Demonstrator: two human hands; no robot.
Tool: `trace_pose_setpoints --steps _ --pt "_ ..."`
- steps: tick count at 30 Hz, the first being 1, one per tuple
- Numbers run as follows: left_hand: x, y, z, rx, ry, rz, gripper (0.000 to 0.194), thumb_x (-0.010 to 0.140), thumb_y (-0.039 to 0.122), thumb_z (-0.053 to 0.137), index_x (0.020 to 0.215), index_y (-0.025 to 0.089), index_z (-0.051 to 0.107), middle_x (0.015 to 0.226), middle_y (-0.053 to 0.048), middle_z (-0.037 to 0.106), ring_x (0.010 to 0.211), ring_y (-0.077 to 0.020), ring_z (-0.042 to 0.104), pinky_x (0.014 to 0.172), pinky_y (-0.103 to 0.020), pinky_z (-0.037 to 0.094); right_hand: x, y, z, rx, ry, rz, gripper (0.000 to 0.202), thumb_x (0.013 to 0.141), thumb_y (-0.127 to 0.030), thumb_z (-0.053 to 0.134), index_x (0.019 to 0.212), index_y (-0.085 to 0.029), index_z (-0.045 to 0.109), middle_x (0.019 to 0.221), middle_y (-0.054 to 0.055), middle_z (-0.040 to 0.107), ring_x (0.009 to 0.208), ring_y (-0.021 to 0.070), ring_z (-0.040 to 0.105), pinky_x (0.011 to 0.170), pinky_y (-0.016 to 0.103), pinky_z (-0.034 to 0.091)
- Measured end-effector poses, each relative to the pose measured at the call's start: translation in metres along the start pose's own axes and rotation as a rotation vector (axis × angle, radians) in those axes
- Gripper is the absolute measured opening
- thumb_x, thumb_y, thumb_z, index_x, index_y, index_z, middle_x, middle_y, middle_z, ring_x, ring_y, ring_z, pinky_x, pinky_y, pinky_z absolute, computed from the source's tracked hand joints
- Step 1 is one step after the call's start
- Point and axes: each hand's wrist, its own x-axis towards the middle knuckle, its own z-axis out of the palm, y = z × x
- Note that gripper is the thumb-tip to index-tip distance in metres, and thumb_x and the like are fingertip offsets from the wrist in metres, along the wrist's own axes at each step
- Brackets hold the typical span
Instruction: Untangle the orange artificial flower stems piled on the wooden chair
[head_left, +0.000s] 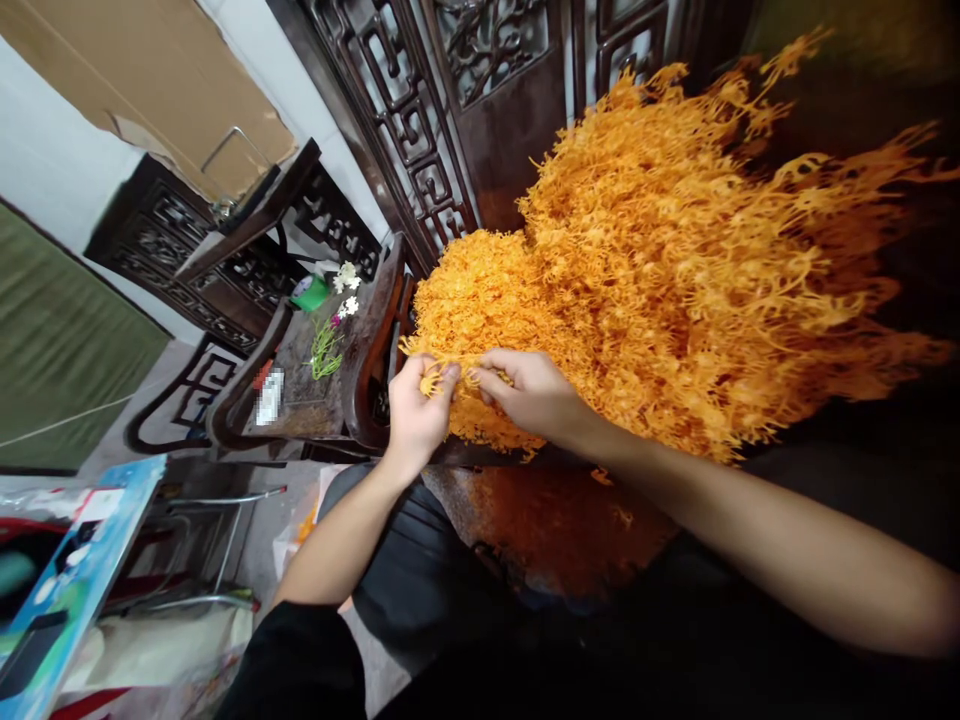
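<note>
A large heap of orange, spidery pieces with thin strands, like artificial flower parts (660, 260), fills the seat in front of me and to my right. At the heap's near left edge, my left hand (420, 410) pinches one orange strandy piece (431, 382) between thumb and fingers. Close beside it, my right hand (536, 392) is closed, thumb against fingertips, on an orange strand that seems to run across to the left hand. Where exactly the fingertips meet the strand is too small to make out.
A dark wooden side table (307, 400) at the left bears a green tape roll (310, 292), white flowers (346, 278), green stems (326, 350) and a small packet (270, 397). Carved wooden chair backs (510, 150) stand behind the heap. A blue printed board (82, 580) sits at lower left.
</note>
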Motion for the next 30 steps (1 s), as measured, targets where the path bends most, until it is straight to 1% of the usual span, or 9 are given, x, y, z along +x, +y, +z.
trace_pose_setpoints --steps 4,6,11,14,18,22,27,29,30 --pt "0.007 0.005 -0.008 -0.262 0.138 -0.043 0.041 0.083 0.043 0.078 0.078 0.022 0.043 0.067 0.006 0.053 0.055 -0.0092 0.052 0.056 -0.024 0.042 0.011 0.027 -0.018 0.262 0.247 0.102 0.032 0.094 -0.038 0.058 0.067 -0.021 0.054 0.058 -0.001 0.053 0.047 0.0108 0.042 0.048 0.029 0.029" --pt "0.009 0.005 -0.009 -0.346 0.083 -0.091 0.045 0.083 0.042 0.079 0.079 0.023 0.039 0.066 0.007 0.055 0.055 -0.0089 0.055 0.057 -0.023 0.043 0.022 0.038 -0.030 0.310 0.272 0.157 0.033 0.094 -0.037 0.058 0.066 -0.022 0.052 0.056 -0.002 0.051 0.043 0.0101 0.038 0.046 0.029 0.026" --pt "0.007 0.009 -0.004 -0.468 -0.082 -0.254 0.052 0.076 0.040 0.086 0.082 0.023 0.037 0.076 0.004 0.068 0.061 -0.0123 0.068 0.056 -0.023 0.048 0.061 0.034 -0.044 -0.199 0.226 0.070 0.033 0.096 -0.032 0.056 0.066 -0.019 0.059 0.060 0.003 0.057 0.055 0.0148 0.049 0.060 0.032 0.037" --pt "0.004 0.014 -0.006 -0.519 -0.129 -0.321 0.057 0.073 0.039 0.088 0.084 0.023 0.035 0.078 0.003 0.072 0.064 -0.0155 0.073 0.052 -0.022 0.046 0.095 0.023 -0.041 -0.537 0.285 -0.040 0.025 0.098 -0.025 0.051 0.089 -0.014 0.072 0.085 0.013 0.069 0.081 0.0238 0.062 0.080 0.037 0.046" --pt "0.000 0.016 -0.017 -0.535 -0.157 -0.360 0.058 0.071 0.038 0.090 0.083 0.023 0.035 0.079 0.000 0.074 0.065 -0.0177 0.075 0.049 -0.021 0.043 0.138 0.014 -0.032 -0.837 0.062 -0.005 0.042 0.090 -0.008 0.055 0.130 -0.007 0.069 0.132 0.026 0.061 0.117 0.0363 0.061 0.100 0.044 0.046" --pt "-0.006 0.009 -0.028 -0.444 -0.292 -0.383 0.049 0.071 0.037 0.090 0.082 0.020 0.045 0.076 0.000 0.073 0.063 -0.0158 0.073 0.052 -0.021 0.045 0.160 0.006 -0.031 -0.901 -0.084 0.012 0.071 0.081 0.000 0.063 0.150 -0.012 0.056 0.133 0.022 0.063 0.122 0.0354 0.061 0.107 0.041 0.045" --pt "-0.015 0.006 -0.039 -0.268 -0.531 -0.453 0.039 0.075 0.039 0.086 0.087 0.018 0.056 0.064 0.004 0.067 0.050 -0.0118 0.063 0.049 -0.021 0.040 0.125 -0.023 -0.031 -0.647 0.128 -0.237 0.045 0.092 -0.014 0.060 0.136 -0.011 0.069 0.135 0.018 0.065 0.124 0.0315 0.061 0.112 0.046 0.044" --pt "-0.019 0.010 -0.042 -0.264 -0.632 -0.462 0.037 0.075 0.038 0.086 0.089 0.018 0.059 0.067 0.004 0.068 0.049 -0.0121 0.062 0.049 -0.023 0.040 0.090 -0.041 -0.025 -0.537 0.053 -0.290 0.038 0.099 -0.029 0.056 0.133 -0.017 0.071 0.124 0.012 0.072 0.111 0.0249 0.067 0.102 0.041 0.052" --pt "-0.020 0.012 -0.042 -0.257 -0.687 -0.449 0.035 0.076 0.038 0.085 0.093 0.018 0.061 0.070 0.003 0.069 0.050 -0.0126 0.063 0.051 -0.024 0.042 0.072 -0.050 -0.021 -0.425 -0.109 -0.253 0.040 0.100 -0.034 0.057 0.134 -0.018 0.070 0.118 0.010 0.074 0.102 0.0228 0.069 0.093 0.038 0.055"
